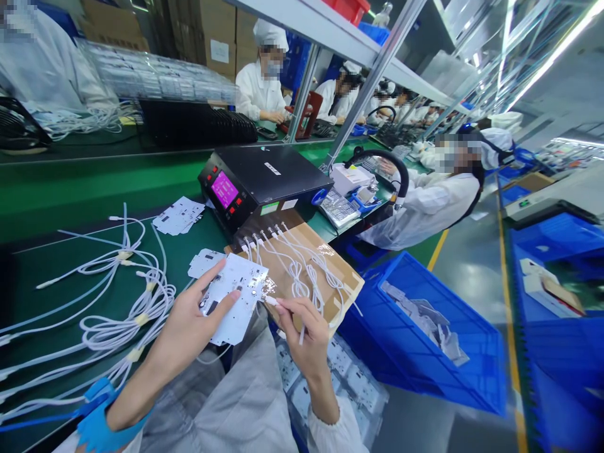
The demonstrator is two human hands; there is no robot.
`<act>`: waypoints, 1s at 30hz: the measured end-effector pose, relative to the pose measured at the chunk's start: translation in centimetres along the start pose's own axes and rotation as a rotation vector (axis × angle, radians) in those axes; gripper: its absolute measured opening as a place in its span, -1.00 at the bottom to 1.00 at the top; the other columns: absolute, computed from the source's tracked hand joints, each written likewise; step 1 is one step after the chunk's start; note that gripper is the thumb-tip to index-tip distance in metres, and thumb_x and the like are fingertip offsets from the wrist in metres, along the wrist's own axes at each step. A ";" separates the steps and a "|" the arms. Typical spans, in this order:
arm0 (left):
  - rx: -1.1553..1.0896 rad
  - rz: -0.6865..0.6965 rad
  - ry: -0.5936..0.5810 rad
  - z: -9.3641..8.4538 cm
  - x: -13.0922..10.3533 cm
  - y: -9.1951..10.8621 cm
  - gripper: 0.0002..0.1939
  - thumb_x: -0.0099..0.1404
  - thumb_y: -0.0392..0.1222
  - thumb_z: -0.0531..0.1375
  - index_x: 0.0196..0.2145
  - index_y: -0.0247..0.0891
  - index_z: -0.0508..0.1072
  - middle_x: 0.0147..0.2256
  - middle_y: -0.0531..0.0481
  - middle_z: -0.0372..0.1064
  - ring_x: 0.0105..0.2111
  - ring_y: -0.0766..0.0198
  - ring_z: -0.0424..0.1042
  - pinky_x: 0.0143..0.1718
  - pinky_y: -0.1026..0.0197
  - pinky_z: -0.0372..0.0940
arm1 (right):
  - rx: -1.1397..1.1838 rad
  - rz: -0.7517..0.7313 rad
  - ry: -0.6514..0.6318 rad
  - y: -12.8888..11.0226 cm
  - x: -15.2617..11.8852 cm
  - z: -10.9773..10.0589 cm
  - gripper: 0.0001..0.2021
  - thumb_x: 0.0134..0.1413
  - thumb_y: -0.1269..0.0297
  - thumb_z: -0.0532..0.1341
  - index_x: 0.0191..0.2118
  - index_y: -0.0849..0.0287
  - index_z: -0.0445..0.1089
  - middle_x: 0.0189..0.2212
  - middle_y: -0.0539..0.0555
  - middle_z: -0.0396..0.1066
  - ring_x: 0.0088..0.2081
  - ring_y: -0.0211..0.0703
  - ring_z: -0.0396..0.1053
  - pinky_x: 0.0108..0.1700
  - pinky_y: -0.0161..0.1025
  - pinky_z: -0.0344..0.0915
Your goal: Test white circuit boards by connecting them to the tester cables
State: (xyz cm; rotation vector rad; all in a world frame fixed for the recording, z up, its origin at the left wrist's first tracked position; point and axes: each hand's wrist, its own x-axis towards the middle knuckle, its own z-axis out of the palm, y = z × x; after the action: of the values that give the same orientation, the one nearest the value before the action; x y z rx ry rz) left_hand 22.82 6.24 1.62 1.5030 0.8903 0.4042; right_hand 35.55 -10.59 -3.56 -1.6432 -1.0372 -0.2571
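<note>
My left hand [201, 314] holds a white circuit board [243, 296] over my lap, fingers lying across its face. Part of a second white board [204, 263] shows just behind it. My right hand [302, 321] pinches a white cable plug [270, 301] at the board's right edge; whether the plug is seated cannot be made out. Beyond my hands, white cables [297, 280] lie over a brown cardboard sheet [278, 264], their ends near the front of a black box [271, 179] with a lit pink screen [225, 190].
Coiled white cables [151, 302] spread over the green table [179, 251] at left, near stacked boards [178, 216]. A blue bin [425, 333] with white pieces stands at right. Transparent trays [349, 377] sit low beside my lap. A person [434, 201] sits beyond the metal post [368, 94].
</note>
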 end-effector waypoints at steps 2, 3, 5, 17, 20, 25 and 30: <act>-0.005 0.015 -0.013 0.1 0.0 -0.5 -0.09 0.16 0.22 0.39 0.37 -0.21 0.33 0.12 -0.21 0.54 0.12 -0.09 0.53 0.17 -0.03 0.47 | 0.009 -0.005 0.017 0.1 -0.2 0.1 -0.83 0.29 0.44 0.30 -0.10 0.04 0.59 -0.34 0.03 0.58 -0.34 -0.21 0.53 -0.31 -0.26 0.49; -0.006 0.018 -0.025 0.2 0.1 -0.8 -0.10 0.18 0.23 0.38 0.37 -0.19 0.32 0.12 -0.20 0.54 0.12 -0.08 0.54 0.18 -0.04 0.46 | 0.017 -0.004 0.027 0.1 -0.3 0.2 -0.82 0.28 0.45 0.31 -0.09 0.04 0.59 -0.34 0.03 0.58 -0.34 -0.21 0.53 -0.31 -0.26 0.49; -0.002 0.022 -0.040 0.2 0.2 -1.5 -0.12 0.21 0.24 0.37 0.38 -0.18 0.31 0.13 -0.20 0.53 0.13 -0.06 0.53 0.22 -0.06 0.42 | 0.037 0.010 0.032 0.3 -0.5 0.4 -0.80 0.28 0.46 0.31 -0.08 0.04 0.59 -0.35 0.02 0.58 -0.35 -0.22 0.52 -0.32 -0.27 0.50; 0.036 0.032 0.022 -0.3 0.1 -1.5 -0.15 0.14 0.23 0.40 0.30 -0.14 0.36 0.24 -0.27 0.41 0.36 -0.17 0.29 0.28 -0.15 0.34 | 0.668 0.758 0.085 4.0 0.6 -3.7 -0.66 0.28 -0.11 0.29 -0.27 0.09 0.43 -0.59 -0.18 0.14 -0.69 -0.44 -0.09 -0.72 -0.45 -0.05; 0.069 0.032 -0.019 0.1 -0.3 -1.6 -0.29 0.22 0.24 0.33 0.23 -0.13 0.42 0.31 -0.22 0.35 0.41 -0.15 0.20 0.27 -0.11 0.36 | 0.784 0.722 0.234 4.3 2.6 -3.1 -0.57 0.28 -0.23 0.20 -0.31 0.07 0.28 -0.48 -0.12 0.13 -0.59 -0.38 0.02 -0.61 -0.42 0.15; 0.102 0.095 -0.096 1.0 -0.7 -1.6 -0.37 0.27 0.21 0.28 0.16 -0.21 0.48 0.23 -0.20 0.44 0.30 -0.09 0.37 0.29 -0.04 0.36 | 0.701 0.555 0.171 2.4 3.7 0.7 -0.65 0.37 -0.15 0.14 -0.19 0.06 0.29 -0.35 0.01 0.33 -0.34 -0.21 0.41 -0.29 -0.22 0.49; 0.060 0.114 -0.172 1.4 -1.3 -1.5 -0.42 0.30 0.15 0.28 0.17 -0.19 0.54 0.22 -0.16 0.46 0.25 -0.09 0.43 0.11 0.02 0.50 | 0.362 0.304 -0.067 0.8 2.4 3.0 -0.85 0.42 0.21 0.20 -0.07 0.08 0.51 -0.22 0.03 0.35 -0.43 -0.33 0.43 -0.33 -0.26 0.52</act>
State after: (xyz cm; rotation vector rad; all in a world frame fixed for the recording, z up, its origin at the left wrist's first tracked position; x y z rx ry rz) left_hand 22.54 4.23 0.27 1.6226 0.6884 0.3280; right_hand 36.55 -6.76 -3.60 -1.4586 -0.8121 0.1800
